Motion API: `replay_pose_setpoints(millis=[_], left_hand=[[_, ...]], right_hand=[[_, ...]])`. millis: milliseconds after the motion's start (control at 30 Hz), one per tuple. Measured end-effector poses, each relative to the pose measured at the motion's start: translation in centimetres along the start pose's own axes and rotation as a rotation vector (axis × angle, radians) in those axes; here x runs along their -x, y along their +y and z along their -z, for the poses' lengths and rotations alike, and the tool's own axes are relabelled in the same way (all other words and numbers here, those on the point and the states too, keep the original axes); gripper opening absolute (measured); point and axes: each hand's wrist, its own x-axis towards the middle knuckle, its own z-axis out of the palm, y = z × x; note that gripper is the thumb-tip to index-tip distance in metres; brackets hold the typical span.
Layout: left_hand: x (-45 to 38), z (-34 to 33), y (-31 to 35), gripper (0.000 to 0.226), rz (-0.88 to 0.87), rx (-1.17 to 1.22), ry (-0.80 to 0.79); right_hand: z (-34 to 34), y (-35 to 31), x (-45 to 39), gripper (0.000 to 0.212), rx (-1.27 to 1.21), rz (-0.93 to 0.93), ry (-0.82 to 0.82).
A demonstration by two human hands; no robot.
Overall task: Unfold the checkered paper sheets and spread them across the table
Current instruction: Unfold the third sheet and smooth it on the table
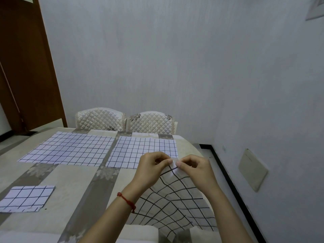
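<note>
Beige patterned surface (73, 174) holds two open white checkered paper sheets (70, 148) far off and a folded one (26, 198) at left. Left hand (152, 168) and right hand (194, 168) both pinch a lifted sheet's (175, 204) top corner; its bottom edge is cut off.

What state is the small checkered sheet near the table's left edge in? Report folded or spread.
Folded. The small checkered sheet lies as a compact square, far smaller than the two spread checkered sheets beyond it.
</note>
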Motion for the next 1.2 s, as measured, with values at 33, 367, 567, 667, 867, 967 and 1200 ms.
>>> replay_pose_setpoints(millis=[33,367,567,667,867,967,1200], left_hand=[[-0.01,0.03,0.03,0.009,-0.011,-0.014,-0.003],[0.1,-0.04,0.18,0.008,-0.071,-0.055,0.016],[0.47,-0.05,-0.1,0.003,-0.066,-0.026,0.031],[0.64,-0.13,-0.18,0.006,-0.054,-0.018,0.032],[0.72,-0.02,0.02,0.011,-0.055,-0.01,-0.003],[0.75,-0.01,-0.06,0.012,-0.067,-0.004,-0.026],[0.94,0.11,0.11,0.02,-0.095,0.031,-0.062]], right_hand=[[0.02,-0.04,-0.01,0.007,-0.001,0.001,-0.013],[-0.01,-0.06,-0.26,0.015,0.028,-0.014,-0.08],[-0.06,-0.04,-0.1,0.012,0.004,-0.015,-0.048],[-0.03,-0.14,0.01,0.013,-0.036,-0.016,-0.045],[0.15,-0.84,0.09,0.017,-0.111,-0.016,-0.146],[0.31,-1.0,0.12,0.019,-0.153,-0.034,-0.174],[0.46,-0.71,0.03,0.015,-0.243,-0.061,-0.177]])
